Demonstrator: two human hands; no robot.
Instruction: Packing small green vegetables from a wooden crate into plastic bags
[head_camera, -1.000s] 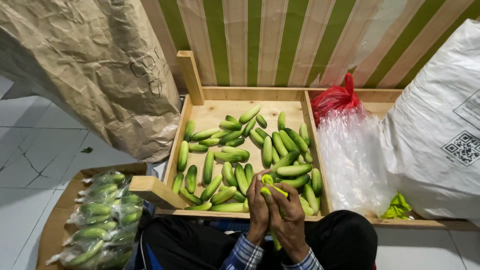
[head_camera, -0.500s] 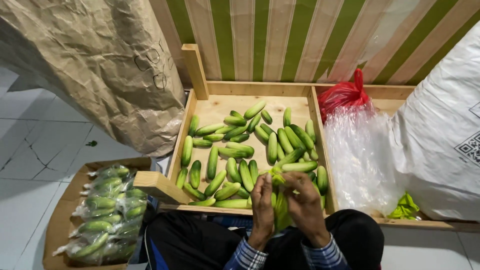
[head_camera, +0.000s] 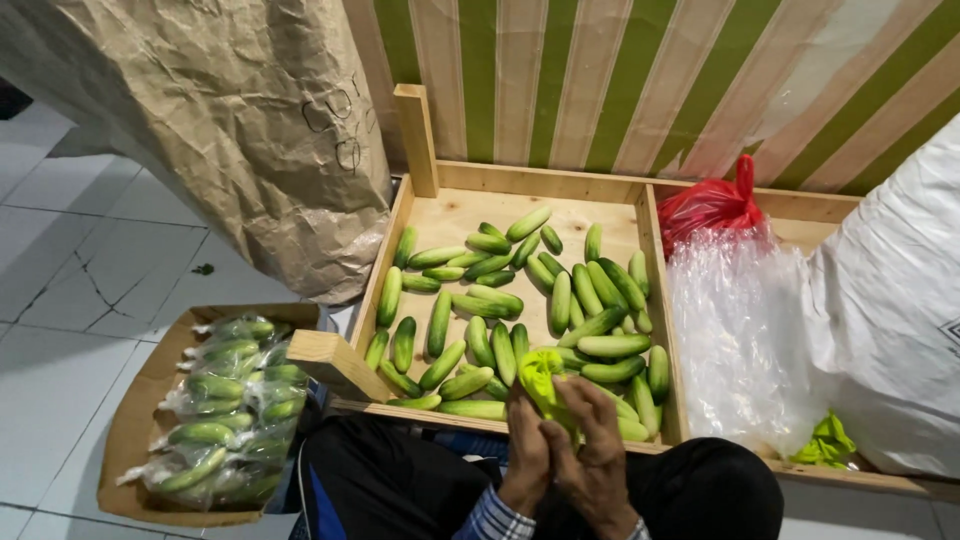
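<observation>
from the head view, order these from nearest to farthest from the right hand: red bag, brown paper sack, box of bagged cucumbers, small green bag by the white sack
From the right hand:
1. Small green bag, low on the right beside the white sack.
2. Red bag, up and right, in the crate's right compartment.
3. Box of bagged cucumbers, far left on the floor.
4. Brown paper sack, upper left.
The first two are fairly close to call.
</observation>
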